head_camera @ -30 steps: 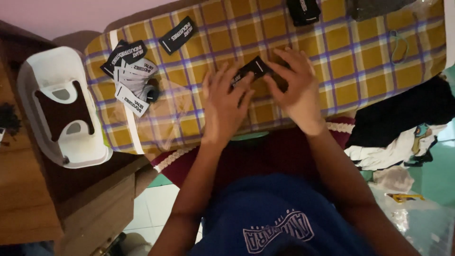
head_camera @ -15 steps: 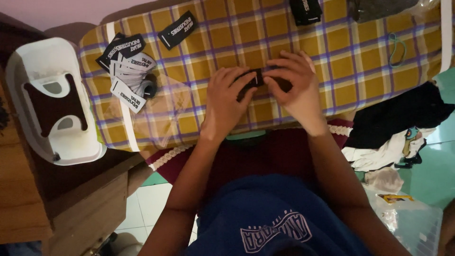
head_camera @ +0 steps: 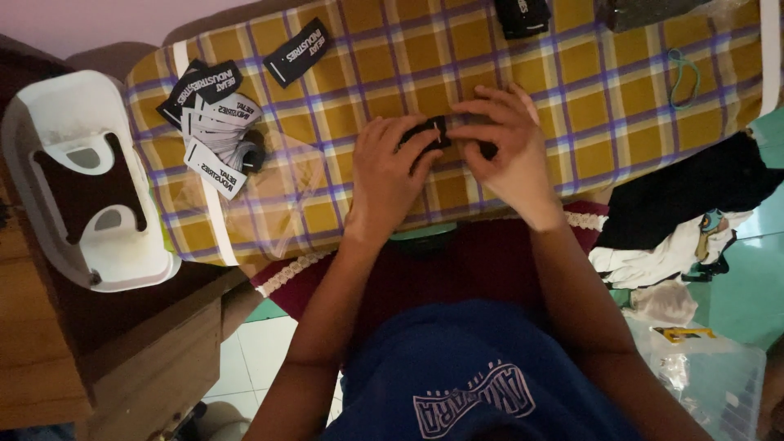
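Note:
My left hand point(head_camera: 392, 171) and my right hand point(head_camera: 502, 155) meet over a yellow checked cloth point(head_camera: 588, 106), both pinching a small black item point(head_camera: 431, 131) between the fingertips. Most of the item is hidden by my fingers. To the left lies a fanned pile of black and white printed tags point(head_camera: 214, 122), with a single black tag point(head_camera: 296, 52) apart above it. A clear plastic bag point(head_camera: 286, 175) rests on the cloth between the pile and my left hand.
A white plastic container point(head_camera: 82, 188) with a dark cut-out piece sits on a wooden cabinet point(head_camera: 49, 343) at left. Black objects point(head_camera: 523, 15) lie at the cloth's far edge, a green rubber band point(head_camera: 684, 77) at right. Dark clothes point(head_camera: 702, 196) and a clear bin point(head_camera: 710, 376) are lower right.
My hands have drawn closer together on the black item, which now lies flatter and is more covered by my fingers. The view shifted slightly right and down.

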